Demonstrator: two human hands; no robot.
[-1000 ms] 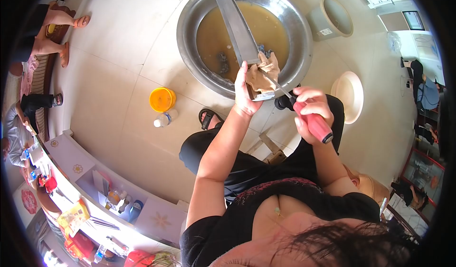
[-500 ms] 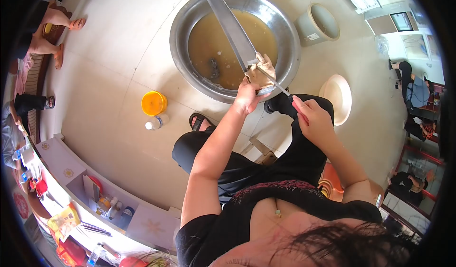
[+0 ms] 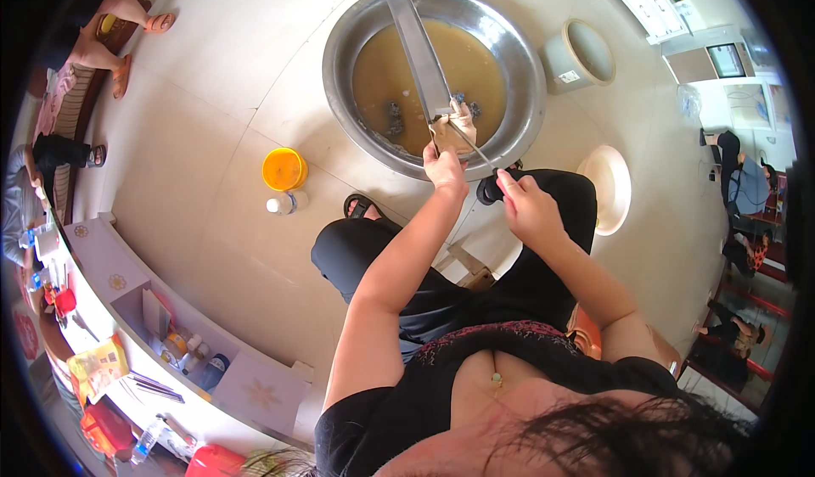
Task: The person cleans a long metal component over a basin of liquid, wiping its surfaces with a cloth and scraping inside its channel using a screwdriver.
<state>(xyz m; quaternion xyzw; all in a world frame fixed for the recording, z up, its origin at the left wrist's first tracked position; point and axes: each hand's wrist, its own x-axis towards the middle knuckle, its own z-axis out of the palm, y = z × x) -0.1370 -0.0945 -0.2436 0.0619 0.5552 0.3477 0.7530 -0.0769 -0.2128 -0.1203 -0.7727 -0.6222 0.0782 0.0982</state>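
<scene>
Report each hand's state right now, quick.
Left hand: closed on the near end of the long metal piece.
Right hand: closed around the thin-shafted tool.

Left hand (image 3: 445, 167): just above frame centre, fingers curled in a grip.
Left arm (image 3: 392, 277): reaching from lower centre up to the middle, elbow slightly bent.
Right hand (image 3: 528, 207): right of centre, fingers closed.
Right arm (image 3: 590, 277): slanting up-left from lower right.

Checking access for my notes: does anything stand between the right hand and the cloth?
Nothing visible does: the tool in the right hand reaches to the cloth. The left hand, beside the cloth, is off the tool's line. Where the tip ends, I cannot tell.
</scene>
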